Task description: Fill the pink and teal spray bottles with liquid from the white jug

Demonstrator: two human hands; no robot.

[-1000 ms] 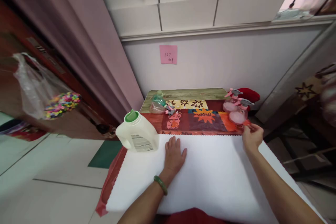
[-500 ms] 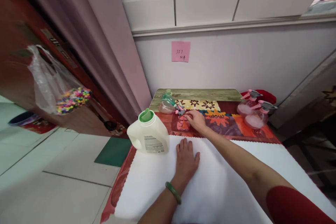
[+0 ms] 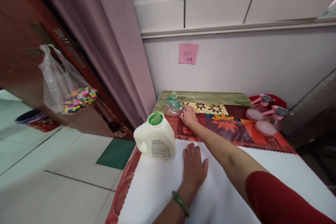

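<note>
My left hand (image 3: 193,165), with a green bangle on the wrist, lies flat and open on a white cloth (image 3: 236,189) spread over the near part of the table. My right hand (image 3: 188,115) reaches across to the far left of the table and closes on the trigger end of a clear spray bottle with a green top (image 3: 172,105), which lies on its side. A white detergent jug with a green cap (image 3: 156,139) stands on the cloth's far left corner, just left of my left hand.
A colourful patterned mat (image 3: 231,126) covers the small wooden table (image 3: 204,95). Two pink spray bottles (image 3: 265,119) stand at its right edge. A pink note (image 3: 188,53) is on the wall. A plastic bag of coloured bits (image 3: 68,87) hangs on the door at left.
My right hand left the pink spray bottles at the right, crossed the table leftward and now grips the green-topped spray bottle. My left hand stayed flat on the cloth. The view turned left.
</note>
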